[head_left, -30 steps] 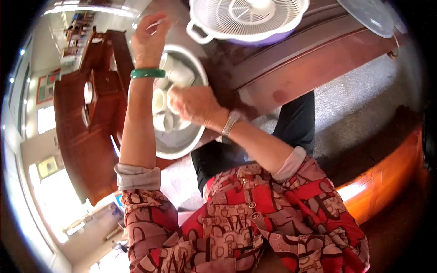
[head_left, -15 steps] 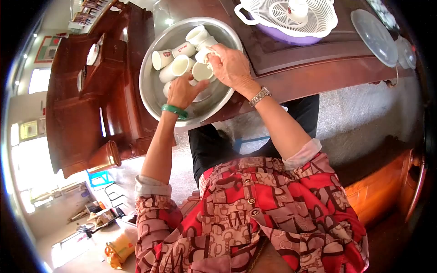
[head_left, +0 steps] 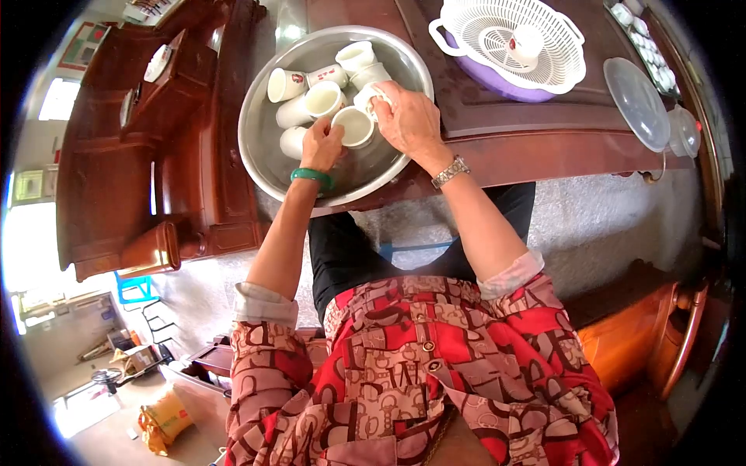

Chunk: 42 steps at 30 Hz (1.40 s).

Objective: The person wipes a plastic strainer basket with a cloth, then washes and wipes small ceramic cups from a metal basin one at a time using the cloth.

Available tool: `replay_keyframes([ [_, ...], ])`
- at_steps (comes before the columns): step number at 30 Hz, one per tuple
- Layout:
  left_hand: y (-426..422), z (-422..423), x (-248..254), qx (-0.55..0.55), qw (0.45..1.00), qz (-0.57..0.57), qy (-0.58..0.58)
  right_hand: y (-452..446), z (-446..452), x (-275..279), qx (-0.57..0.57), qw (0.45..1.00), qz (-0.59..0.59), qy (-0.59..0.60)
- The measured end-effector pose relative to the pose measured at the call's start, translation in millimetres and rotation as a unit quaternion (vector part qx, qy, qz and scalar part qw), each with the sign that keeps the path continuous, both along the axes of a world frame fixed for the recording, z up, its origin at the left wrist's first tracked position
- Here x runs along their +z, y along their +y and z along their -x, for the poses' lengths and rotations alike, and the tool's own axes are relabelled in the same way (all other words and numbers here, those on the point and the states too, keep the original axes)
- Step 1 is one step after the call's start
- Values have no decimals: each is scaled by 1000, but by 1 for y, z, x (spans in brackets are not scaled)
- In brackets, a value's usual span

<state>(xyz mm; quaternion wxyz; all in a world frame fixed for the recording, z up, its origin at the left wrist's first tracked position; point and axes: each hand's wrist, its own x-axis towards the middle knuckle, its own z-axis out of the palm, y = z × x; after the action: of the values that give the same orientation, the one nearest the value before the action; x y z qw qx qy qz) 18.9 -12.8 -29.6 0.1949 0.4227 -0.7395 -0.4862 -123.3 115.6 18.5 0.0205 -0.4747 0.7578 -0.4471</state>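
Several small white cups lie in a wide metal basin point(head_left: 256, 159), some on their sides and some tilted. My left hand point(head_left: 320, 146), with a green bangle at its wrist, pinches the left rim of a white cup point(head_left: 356, 130) whose mouth faces up toward me. Closed around a crumpled white cloth point(head_left: 373, 99), my right hand point(head_left: 410, 123) is just above and right of that cup. The cloth is partly hidden by the fingers. Left of the cup, another cup point(head_left: 324, 99) leans with its opening showing.
Right of the basin, a white strainer basket point(head_left: 556, 74) with one cup point(head_left: 527, 43) inside sits on a purple basin point(head_left: 497, 81). A clear lid point(head_left: 637, 101) lies near the right of the dark wooden table point(head_left: 497, 151), by a tray of small white cups point(head_left: 649, 43).
My left hand's fingers have drawn together at the cup's rim, and the cup's mouth shows more fully. My right hand with the cloth has shifted slightly away from it. The whole view has moved somewhat.
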Motion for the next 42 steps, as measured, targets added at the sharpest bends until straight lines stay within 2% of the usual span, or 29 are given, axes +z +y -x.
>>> replay_keyframes([
  [1,2,-1,5,2,1000,-3,2,-1,0,-1,-1,1000,-13,6],
  [3,6,-3,15,20,987,-155,29,0,-2,0,3,1000,-28,14],
  [4,8,-3,17,24,987,-156,32,1,-4,2,11,999,-47,20],
  [6,12,-1,18,53,952,-274,121,3,-5,6,20,997,-66,27],
  [9,10,3,15,29,956,-266,124,7,-2,7,55,995,-72,39],
  [10,10,5,16,29,955,-267,127,8,-2,3,70,997,1,30],
  [11,11,7,16,47,965,-232,116,8,-1,-1,84,993,74,20],
  [13,11,8,14,67,972,-198,107,14,4,-7,122,991,53,22],
  [15,3,9,6,24,998,-54,22,15,6,-9,161,986,32,21],
  [20,-6,2,-6,0,999,-7,53,12,4,3,186,972,-113,87],
  [22,-10,2,-11,-19,999,10,46,11,5,1,190,969,-120,105],
  [24,-11,2,-17,-69,993,20,90,8,7,-4,196,965,-121,125],
  [25,-10,1,-22,-109,982,120,95,7,7,-6,207,964,-103,134],
  [28,-12,4,-32,-148,968,154,134,6,8,-7,221,957,-105,157],
  [30,-13,6,-34,-206,935,278,75,6,9,-9,231,951,-113,172],
  [31,0,10,-25,-107,989,89,52,6,8,-7,232,952,-118,159],
  [32,-3,9,-29,-156,967,201,29,6,7,-8,229,956,-111,147],
  [34,1,9,-16,-213,882,421,-15,6,5,-7,203,965,-74,147],
  [35,9,13,-14,-111,973,201,-26,6,5,-8,205,965,-69,148],
  [38,21,14,-2,-51,978,195,-57,3,5,-8,167,967,-104,161],
  [39,26,8,8,-120,955,256,-85,2,5,-7,178,961,-120,172],
  [40,24,7,5,-119,956,256,-84,1,5,-6,190,955,-136,183],
  [42,16,7,-6,-169,921,341,-85,2,4,-6,187,956,-136,179],
])
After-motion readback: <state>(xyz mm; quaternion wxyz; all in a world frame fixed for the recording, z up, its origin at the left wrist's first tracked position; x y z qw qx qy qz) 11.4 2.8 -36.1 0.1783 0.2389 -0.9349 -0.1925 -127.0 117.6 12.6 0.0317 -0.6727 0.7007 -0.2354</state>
